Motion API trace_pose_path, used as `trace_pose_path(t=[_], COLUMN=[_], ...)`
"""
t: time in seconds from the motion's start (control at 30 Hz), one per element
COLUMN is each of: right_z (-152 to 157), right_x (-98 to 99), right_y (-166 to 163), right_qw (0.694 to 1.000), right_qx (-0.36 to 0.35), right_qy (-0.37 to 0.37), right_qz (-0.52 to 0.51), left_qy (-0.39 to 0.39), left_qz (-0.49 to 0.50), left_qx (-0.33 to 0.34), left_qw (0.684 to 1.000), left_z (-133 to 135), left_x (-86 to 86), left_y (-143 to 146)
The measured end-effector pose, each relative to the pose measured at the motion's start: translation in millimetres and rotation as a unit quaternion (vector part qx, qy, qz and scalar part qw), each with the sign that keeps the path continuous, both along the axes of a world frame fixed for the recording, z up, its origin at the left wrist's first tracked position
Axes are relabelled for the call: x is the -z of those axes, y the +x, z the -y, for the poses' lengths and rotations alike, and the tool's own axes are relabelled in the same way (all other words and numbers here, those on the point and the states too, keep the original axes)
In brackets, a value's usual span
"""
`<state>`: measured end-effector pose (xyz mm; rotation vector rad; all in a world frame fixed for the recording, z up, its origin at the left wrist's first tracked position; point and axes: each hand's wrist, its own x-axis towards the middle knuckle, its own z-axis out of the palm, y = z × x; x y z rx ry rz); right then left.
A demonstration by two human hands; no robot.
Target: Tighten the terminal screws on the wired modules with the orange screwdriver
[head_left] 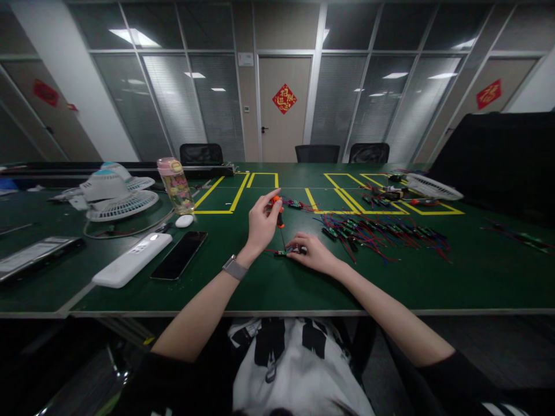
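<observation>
My left hand (262,222) is closed round the orange and black handle of a screwdriver (280,218). The screwdriver stands nearly upright, and its thin shaft points down at a small green circuit board (281,253) on the table. Whether the tip touches the board is too small to tell. My right hand (313,252) rests low on the table with its fingertips pinched on the right end of that board. A short red wire runs out from the board's left side. To the right of my hands lies a pile of similar boards with red and blue wires (381,231).
Left of my hands are a black phone (180,255), a white power bank (132,260), a white oval object (184,221), a water bottle (176,186) and a white fan (117,196). A black monitor (498,162) stands at right. Yellow tape (212,212) marks the green table (243,289).
</observation>
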<state>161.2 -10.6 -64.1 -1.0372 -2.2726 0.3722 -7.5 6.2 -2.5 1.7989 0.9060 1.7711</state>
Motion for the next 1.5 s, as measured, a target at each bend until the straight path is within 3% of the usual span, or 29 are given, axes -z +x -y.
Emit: trace_pose_path(t=[0.33,0.47,0.6,0.7,0.77,0.83,0.97,1.23,1.5], right_z=[-3,-4,-5,-6,-7,-9,-12,-10,-10], right_x=[-0.5,-0.1,2.0,3.9,5.3,6.8,8.6,6.5,6.4], right_y=[1,2,2,3,4,5,6,5,6], right_qw=[0.999,0.999,0.998,0.996,0.994,0.991,0.986,0.984,0.983], right_qx=[0.004,0.001,0.009,0.029,0.048,0.061,0.075,0.062,0.058], right_qy=[0.013,0.022,0.055,0.078,0.095,0.110,0.130,0.136,0.139], right_qz=[-0.031,-0.036,-0.029,-0.030,-0.033,-0.042,-0.076,-0.097,-0.101], left_qy=[-0.017,0.016,0.048,0.033,0.002,-0.058,-0.130,-0.161,-0.147], left_qz=[0.079,0.073,0.018,-0.122,-0.271,-0.401,-0.531,-0.589,-0.580], left_qx=[-0.013,-0.030,-0.059,-0.027,0.037,0.103,0.148,0.136,0.130], left_qw=[0.997,0.997,0.997,0.992,0.962,0.908,0.824,0.780,0.790], left_z=[-8,-5,-2,-1,-1,-2,-10,-15,-16], left_x=[2.3,0.9,-4.5,-8.7,-8.7,-5.0,8.4,12.3,13.0], left_y=[-2,-4,-10,-15,-18,-21,-23,-24,-24])
